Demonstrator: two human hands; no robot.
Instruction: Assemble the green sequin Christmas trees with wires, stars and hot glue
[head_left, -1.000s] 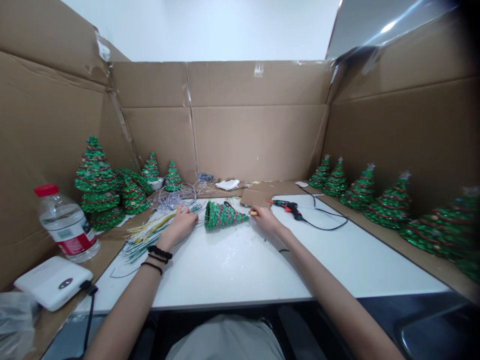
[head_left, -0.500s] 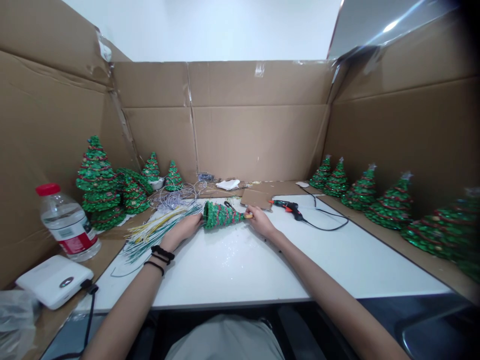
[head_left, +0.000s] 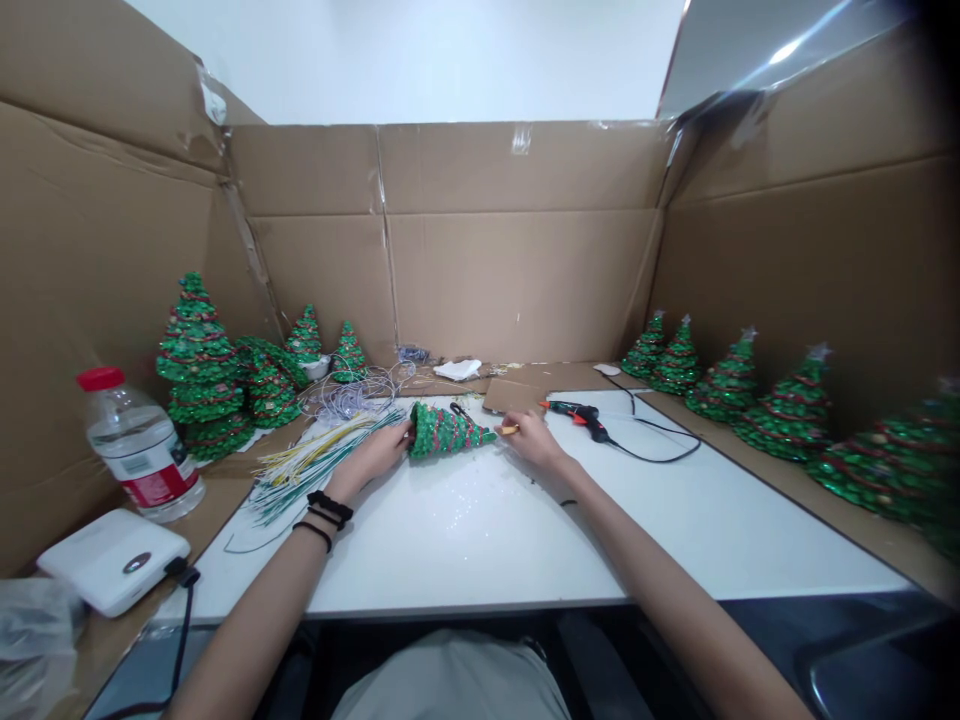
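A small green sequined Christmas tree with red trim lies on its side above the white table, its tip pointing right. My left hand grips its open base from the left, with some fingertips hidden at the rim. Just beyond the tip, my right hand is closed around a slim orange-yellow stick. Most of that stick is covered by the fingers, so its kind is unclear. A small gap shows between the stick and the tree's tip. Behind the tree sits a small dark loop.
A glue gun with a black cord lies right of my right hand. Green, yellow and white wires are bundled at left. Finished trees line the right side. A water bottle and white device stand at left.
My right hand has shifted slightly right, drawing the orange-yellow stick away from the tree's tip, which it overlapped before. My left hand keeps hold of the tree.
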